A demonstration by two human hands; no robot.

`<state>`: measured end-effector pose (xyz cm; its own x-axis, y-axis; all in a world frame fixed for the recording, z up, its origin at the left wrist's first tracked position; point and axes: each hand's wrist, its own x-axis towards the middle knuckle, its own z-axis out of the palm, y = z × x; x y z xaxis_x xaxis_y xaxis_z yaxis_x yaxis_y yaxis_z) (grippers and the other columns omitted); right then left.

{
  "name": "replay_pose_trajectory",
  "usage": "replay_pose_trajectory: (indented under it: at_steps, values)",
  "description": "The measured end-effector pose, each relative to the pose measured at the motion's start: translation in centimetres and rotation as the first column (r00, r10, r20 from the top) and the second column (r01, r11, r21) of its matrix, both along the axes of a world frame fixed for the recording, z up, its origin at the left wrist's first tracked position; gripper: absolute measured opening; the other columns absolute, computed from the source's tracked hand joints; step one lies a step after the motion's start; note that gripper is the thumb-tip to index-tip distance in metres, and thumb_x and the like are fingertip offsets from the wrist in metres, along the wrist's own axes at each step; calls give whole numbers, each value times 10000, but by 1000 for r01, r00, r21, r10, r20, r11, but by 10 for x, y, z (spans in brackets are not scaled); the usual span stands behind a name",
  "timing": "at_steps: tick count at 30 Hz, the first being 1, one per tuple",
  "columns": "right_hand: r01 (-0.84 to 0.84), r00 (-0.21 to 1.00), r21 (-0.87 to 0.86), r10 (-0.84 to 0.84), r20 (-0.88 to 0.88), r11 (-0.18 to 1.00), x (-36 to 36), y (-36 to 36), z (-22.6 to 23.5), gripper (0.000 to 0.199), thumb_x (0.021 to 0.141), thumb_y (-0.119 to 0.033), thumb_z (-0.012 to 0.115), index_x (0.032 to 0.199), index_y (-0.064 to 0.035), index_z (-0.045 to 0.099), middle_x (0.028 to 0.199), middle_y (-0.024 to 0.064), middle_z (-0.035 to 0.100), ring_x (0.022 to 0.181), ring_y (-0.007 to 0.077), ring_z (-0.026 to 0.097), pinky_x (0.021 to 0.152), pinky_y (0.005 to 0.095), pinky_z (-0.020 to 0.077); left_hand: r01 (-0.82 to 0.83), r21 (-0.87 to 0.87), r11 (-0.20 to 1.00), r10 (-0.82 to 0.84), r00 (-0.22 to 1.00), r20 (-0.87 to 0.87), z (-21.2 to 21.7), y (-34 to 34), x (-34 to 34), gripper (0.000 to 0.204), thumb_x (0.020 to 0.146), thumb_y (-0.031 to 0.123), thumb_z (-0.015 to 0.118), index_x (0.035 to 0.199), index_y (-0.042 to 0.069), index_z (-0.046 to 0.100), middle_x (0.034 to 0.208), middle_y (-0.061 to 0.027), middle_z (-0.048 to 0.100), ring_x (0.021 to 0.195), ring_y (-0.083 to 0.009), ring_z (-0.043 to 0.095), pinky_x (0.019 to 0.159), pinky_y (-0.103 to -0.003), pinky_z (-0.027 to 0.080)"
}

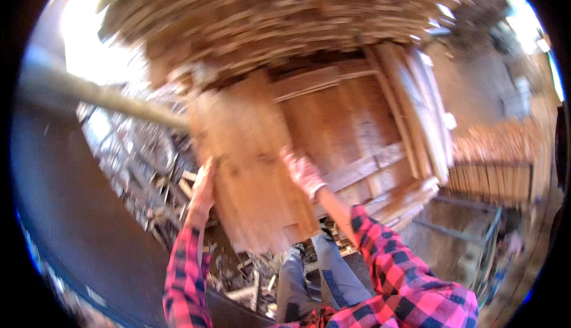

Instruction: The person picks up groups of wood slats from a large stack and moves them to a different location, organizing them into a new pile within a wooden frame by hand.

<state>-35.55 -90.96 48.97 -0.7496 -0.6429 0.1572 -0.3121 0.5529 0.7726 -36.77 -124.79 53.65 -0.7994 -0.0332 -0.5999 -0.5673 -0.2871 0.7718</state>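
Observation:
A wide wooden panel (247, 155), made of brown boards side by side, is between my two hands in front of me. At its left edge my left hand (204, 190) grips the side, fingers partly behind the wood. My right hand (302, 172), in a pinkish-white glove, is closed on the opposite edge, blurred by motion. Beneath and to the right lies a larger stack of wooden boards (339, 114), with narrow strips along its top and sides. The panel overlaps this stack's left part.
A tall pile of stacked planks (285, 13) rises at the far side. A pole (119, 99) juts in from the left, above scattered scrap wood (157, 209). A dark surface (89, 209) fills the left. Upright wood pieces (491, 179) and a metal frame (491, 250) stand at right.

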Motion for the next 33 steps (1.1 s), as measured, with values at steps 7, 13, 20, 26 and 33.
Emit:
replay_pose_trajectory:
  at_steps: [7,13,20,26,33]
  values:
    - [828,341,-391,193,920,401,-31,21,82,647,1012,-398,390,1576,-108,261,1490,233,474,1212,375,586,1004,479,490,70,-206,976,-62,997,46,5,5,-5,700,998,525,540,1505,56,425,1409,-67,546,1214,-200,571,1039,-370,464]
    - [660,690,-742,-488,535,119,-89,206,140,768,863,-435,685,1501,-125,390,1568,263,338,1431,468,336,1157,629,224,5,-450,893,-84,984,-156,28,6,-5,843,954,494,644,1546,1,301,1458,-140,501,1264,-253,531,1073,-387,430]
    - [708,663,-703,-407,628,69,-60,389,139,506,920,-350,680,1393,-222,551,1160,228,596,1039,425,600,880,518,487,-214,-970,115,-556,795,-241,106,184,-40,826,896,284,752,1529,-43,333,1569,-206,373,1464,-273,319,1206,-378,238]
    - [665,719,-732,-389,575,149,-68,403,198,527,924,-367,677,1417,-227,557,1217,210,607,1119,408,579,954,491,475,311,-327,892,-389,897,-209,89,398,-76,837,863,252,803,1532,15,359,1591,-137,361,1439,-269,374,1201,-379,265]
    - [784,567,-620,-388,727,-16,-42,443,169,694,861,-441,712,1492,-282,470,1212,172,567,1160,361,529,1009,481,423,376,45,926,-377,926,5,58,604,-123,1094,823,535,789,1532,-82,228,1541,-212,393,1397,-276,399,1148,-359,312]
